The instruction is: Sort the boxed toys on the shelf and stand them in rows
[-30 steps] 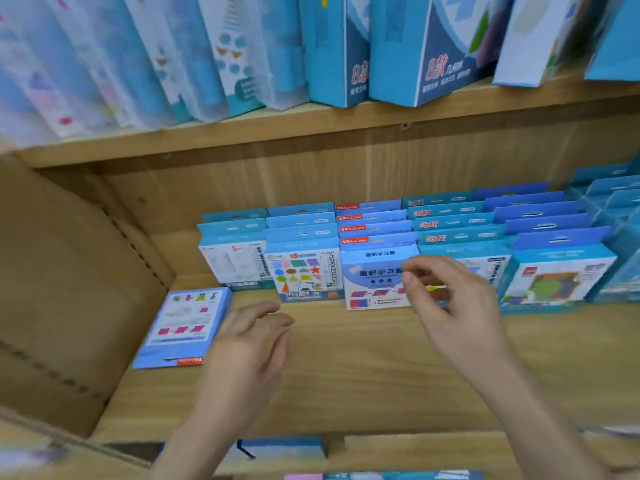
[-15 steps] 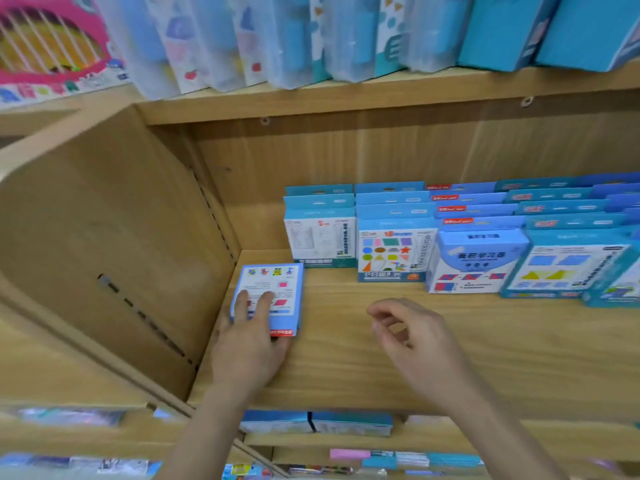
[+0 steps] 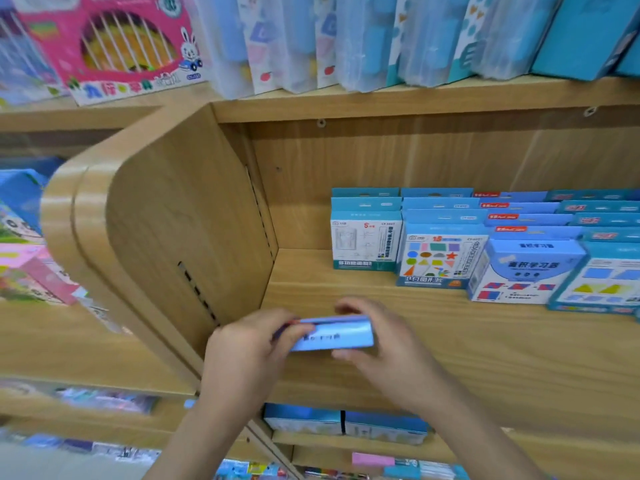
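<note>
Both my hands hold a flat light-blue toy box (image 3: 341, 336) just above the front of the wooden shelf board (image 3: 485, 341), its narrow edge turned toward me. My left hand (image 3: 249, 351) grips its left end, thumb over the top. My right hand (image 3: 388, 344) pinches its right end, fingers behind and thumb below. Further back on the shelf, rows of blue boxed toys stand upright: a white-fronted box (image 3: 365, 239), a box with coloured shapes (image 3: 440, 258), and a blue box with red-and-blue squares (image 3: 523, 275).
The shelf's wooden side panel (image 3: 180, 237) rises close on the left. The shelf above carries tall clear and blue packages (image 3: 346, 39) and a pink boxed toy (image 3: 114, 43). More blue boxes (image 3: 346, 422) sit on the shelf below. Bare board lies left of the rows.
The flat box that lay on the shelf under my left hand is now lifted and tipped on edge. My right hand has come over and taken its right end.
</note>
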Motion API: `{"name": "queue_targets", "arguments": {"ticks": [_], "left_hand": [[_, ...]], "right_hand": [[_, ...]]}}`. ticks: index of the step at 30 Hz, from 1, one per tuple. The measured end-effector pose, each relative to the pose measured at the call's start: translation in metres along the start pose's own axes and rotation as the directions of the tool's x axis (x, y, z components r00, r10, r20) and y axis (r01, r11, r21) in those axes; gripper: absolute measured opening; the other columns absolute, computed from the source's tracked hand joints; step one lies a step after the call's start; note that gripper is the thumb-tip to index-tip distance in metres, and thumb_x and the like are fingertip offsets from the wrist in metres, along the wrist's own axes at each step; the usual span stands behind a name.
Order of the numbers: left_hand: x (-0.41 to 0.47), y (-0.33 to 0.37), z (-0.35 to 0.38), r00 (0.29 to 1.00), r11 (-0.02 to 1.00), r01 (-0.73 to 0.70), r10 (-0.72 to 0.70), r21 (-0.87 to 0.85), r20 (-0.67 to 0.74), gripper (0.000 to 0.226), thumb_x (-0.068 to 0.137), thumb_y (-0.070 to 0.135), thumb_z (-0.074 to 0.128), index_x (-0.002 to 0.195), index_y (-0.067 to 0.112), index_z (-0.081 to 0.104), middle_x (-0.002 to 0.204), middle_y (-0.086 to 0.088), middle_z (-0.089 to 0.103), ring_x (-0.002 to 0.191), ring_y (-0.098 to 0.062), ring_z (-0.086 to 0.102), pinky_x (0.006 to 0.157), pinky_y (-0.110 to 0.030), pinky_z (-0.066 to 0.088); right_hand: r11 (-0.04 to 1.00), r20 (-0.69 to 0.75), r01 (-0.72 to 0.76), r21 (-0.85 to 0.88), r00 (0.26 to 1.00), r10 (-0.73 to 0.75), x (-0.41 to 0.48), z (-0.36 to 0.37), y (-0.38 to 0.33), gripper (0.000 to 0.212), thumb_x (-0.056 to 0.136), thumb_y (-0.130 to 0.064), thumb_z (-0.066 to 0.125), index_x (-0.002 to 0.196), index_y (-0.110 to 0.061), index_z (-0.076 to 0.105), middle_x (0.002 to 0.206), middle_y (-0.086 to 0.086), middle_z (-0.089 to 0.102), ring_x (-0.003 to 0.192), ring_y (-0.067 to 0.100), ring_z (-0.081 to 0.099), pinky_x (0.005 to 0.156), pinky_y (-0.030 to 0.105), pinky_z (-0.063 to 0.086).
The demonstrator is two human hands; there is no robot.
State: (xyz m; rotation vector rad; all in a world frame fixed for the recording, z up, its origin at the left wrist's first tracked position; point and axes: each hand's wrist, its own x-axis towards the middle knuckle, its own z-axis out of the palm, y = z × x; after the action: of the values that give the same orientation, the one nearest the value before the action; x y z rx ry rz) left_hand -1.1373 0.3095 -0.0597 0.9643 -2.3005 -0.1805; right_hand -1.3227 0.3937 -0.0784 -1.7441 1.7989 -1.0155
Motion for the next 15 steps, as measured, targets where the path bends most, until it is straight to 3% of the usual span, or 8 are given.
{"name": "queue_targets", "arguments": {"ticks": [2, 4, 5, 8, 11, 15], "left_hand": [[0.01, 0.013, -0.009, 0.967, 0.914, 0.234, -0.253, -0.333, -0.014, 0.015, 0.088, 0.041, 0.061, 0.079, 0.029, 0.066, 0.066, 0.012, 0.065, 0.058, -0.004, 0.058, 0.048, -0.015, 0.041], [0.015, 0.022, -0.013, 0.884, 0.598, 0.424, -0.435, -0.68, 0.169, 0.022, 0.084, 0.042, 0.056, 0.093, 0.024, 0.064, 0.076, 0.006, 0.071, 0.064, -0.006, 0.064, 0.05, -0.02, 0.046], [0.016, 0.023, -0.014, 0.86, 0.493, 0.472, -0.441, -0.731, 0.258, 0.031, 0.081, 0.046, 0.054, 0.101, 0.023, 0.061, 0.079, 0.003, 0.073, 0.066, -0.009, 0.067, 0.05, -0.023, 0.047], [0.013, 0.029, -0.014, 0.854, 0.426, 0.505, -0.369, -0.751, 0.366, 0.042, 0.076, 0.041, 0.057, 0.111, 0.017, 0.057, 0.082, -0.002, 0.075, 0.071, -0.016, 0.071, 0.051, -0.024, 0.05], [0.012, 0.034, -0.012, 0.861, 0.409, 0.49, -0.363, -0.77, 0.355, 0.04, 0.076, 0.035, 0.059, 0.108, 0.01, 0.06, 0.083, -0.005, 0.075, 0.07, -0.02, 0.072, 0.05, -0.022, 0.051], [0.014, 0.038, -0.01, 0.86, 0.394, 0.49, -0.364, -0.778, 0.358, 0.038, 0.078, 0.035, 0.057, 0.106, 0.01, 0.06, 0.084, -0.004, 0.075, 0.074, -0.021, 0.073, 0.055, -0.029, 0.057]], "right_hand": [[0.926, -0.053, -0.098, 0.365, 0.991, 0.126, 0.003, -0.008, -0.01, 0.043, 0.076, -0.021, 0.078, 0.11, -0.034, 0.055, 0.103, -0.014, 0.069, 0.098, 0.005, 0.064, 0.085, 0.038, 0.054], [0.829, -0.037, -0.153, 0.539, 0.978, 0.205, 0.004, -0.017, -0.016, 0.04, 0.073, -0.021, 0.079, 0.107, -0.031, 0.059, 0.099, -0.008, 0.072, 0.093, 0.012, 0.069, 0.076, 0.037, 0.058], [0.798, -0.039, -0.164, 0.581, 0.973, 0.229, 0.004, -0.021, -0.017, 0.042, 0.069, -0.027, 0.079, 0.107, -0.031, 0.06, 0.099, -0.006, 0.073, 0.092, 0.014, 0.07, 0.074, 0.038, 0.058], [0.723, -0.061, -0.174, 0.668, 0.956, 0.287, 0.0, -0.029, -0.019, 0.043, 0.061, -0.033, 0.075, 0.102, -0.027, 0.064, 0.096, -0.002, 0.074, 0.088, 0.018, 0.071, 0.071, 0.037, 0.058], [0.678, -0.062, -0.183, 0.712, 0.945, 0.32, -0.003, -0.032, -0.024, 0.039, 0.065, -0.026, 0.073, 0.102, -0.018, 0.065, 0.094, 0.0, 0.075, 0.084, 0.018, 0.072, 0.066, 0.029, 0.057], [0.66, -0.062, -0.201, 0.724, 0.934, 0.353, -0.006, -0.038, -0.027, 0.047, 0.065, -0.029, 0.075, 0.109, -0.022, 0.059, 0.094, 0.005, 0.074, 0.08, 0.024, 0.073, 0.064, 0.038, 0.059]]}}
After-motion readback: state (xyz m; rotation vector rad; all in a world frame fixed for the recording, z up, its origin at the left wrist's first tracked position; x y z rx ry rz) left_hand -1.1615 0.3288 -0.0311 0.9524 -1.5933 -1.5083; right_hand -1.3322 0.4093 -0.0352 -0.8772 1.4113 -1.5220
